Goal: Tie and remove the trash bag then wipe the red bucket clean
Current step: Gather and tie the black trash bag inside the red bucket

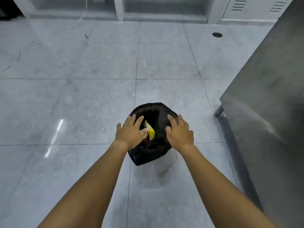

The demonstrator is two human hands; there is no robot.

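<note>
A black trash bag [152,153] stands on the grey tiled floor, draped over its bucket so that no red shows. The bag's mouth is open, and a yellow wrapper [150,131] and some brown rubbish lie inside. My left hand [130,131] hovers over the left rim with fingers spread, holding nothing. My right hand [179,131] is over the right rim, fingers also spread and empty. Both forearms reach in from the bottom of the view.
A stainless steel cabinet [266,102] on legs stands close on the right of the bag. A round floor drain [217,35] lies at the far right. White shelving units [120,9] line the far wall. Small bits of litter lie on the floor at the left.
</note>
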